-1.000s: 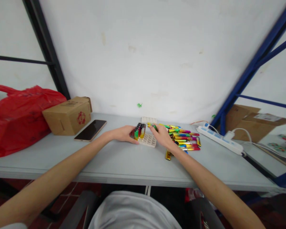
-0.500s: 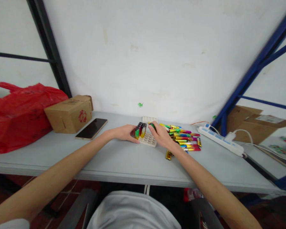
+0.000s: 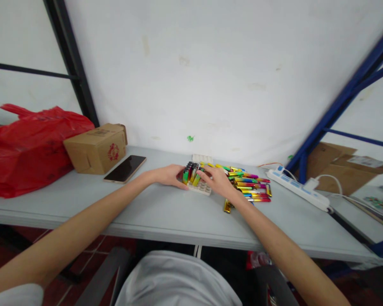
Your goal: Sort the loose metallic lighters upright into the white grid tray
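A white tray [image 3: 204, 189] with rows of small cells lies on the table, and several shiny coloured lighters [image 3: 186, 175] with black tops stand upright in its left part. My left hand [image 3: 170, 176] is curved around the tray's left end, thumb at the front corner; its other fingers are partly hidden behind the lighters. Between the fingertips of my right hand [image 3: 217, 182] is a yellow-green lighter [image 3: 197, 178], tilted, its lower end at the tray's cells beside the standing ones. To the right of that hand lies a pile of metallic multicoloured lighters [image 3: 250, 185].
Another white tray [image 3: 202, 159] sits by the wall. On the left are a phone [image 3: 125, 168], a cardboard box [image 3: 97, 149] and a red plastic bag [image 3: 35, 148]. A white power strip [image 3: 298, 189] with cables lies on the right, near a blue metal frame [image 3: 338, 106].
My right hand has brought its lighter left and down to the tray, next to the upright ones. My left hand stays at the tray's left end. The view has shifted slightly.
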The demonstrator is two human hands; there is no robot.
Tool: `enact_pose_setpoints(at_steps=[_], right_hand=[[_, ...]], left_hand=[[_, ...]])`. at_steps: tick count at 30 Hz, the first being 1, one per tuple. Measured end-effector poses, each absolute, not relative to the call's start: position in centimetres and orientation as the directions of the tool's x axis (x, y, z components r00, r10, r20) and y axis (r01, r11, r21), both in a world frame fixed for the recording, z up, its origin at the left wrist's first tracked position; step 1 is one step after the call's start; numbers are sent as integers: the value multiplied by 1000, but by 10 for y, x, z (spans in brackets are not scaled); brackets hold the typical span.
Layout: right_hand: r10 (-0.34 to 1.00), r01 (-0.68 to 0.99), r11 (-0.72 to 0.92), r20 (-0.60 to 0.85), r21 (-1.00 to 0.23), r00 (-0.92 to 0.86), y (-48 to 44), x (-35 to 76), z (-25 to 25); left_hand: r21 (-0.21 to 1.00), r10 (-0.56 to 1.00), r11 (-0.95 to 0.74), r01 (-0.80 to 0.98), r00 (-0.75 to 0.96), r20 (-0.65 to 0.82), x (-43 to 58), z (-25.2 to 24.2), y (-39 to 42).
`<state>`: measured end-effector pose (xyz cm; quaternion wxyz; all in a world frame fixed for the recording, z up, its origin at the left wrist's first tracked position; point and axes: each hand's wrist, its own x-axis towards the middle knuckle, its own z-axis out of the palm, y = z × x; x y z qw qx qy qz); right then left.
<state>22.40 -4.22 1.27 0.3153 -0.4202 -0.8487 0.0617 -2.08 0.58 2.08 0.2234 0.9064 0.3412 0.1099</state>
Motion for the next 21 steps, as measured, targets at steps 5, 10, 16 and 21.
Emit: enact_pose_setpoints(at_steps=[5, 10, 16, 21], right_hand=[[713, 675, 684, 444, -275, -542, -38, 221, 7], [733, 780, 617, 438, -107, -520, -39, 212, 6], [716, 729, 667, 408, -157, -567, -43, 218, 20], [725, 654, 689, 316, -313, -612, -58, 265, 54]], left_hand=[[489, 653, -681, 545, 754, 70, -21, 19, 8], [455, 664, -681, 573, 746, 54, -21, 18, 9], [452, 679, -670, 590, 733, 50, -21, 21, 6], [461, 678, -660, 593, 734, 27, -19, 22, 6]])
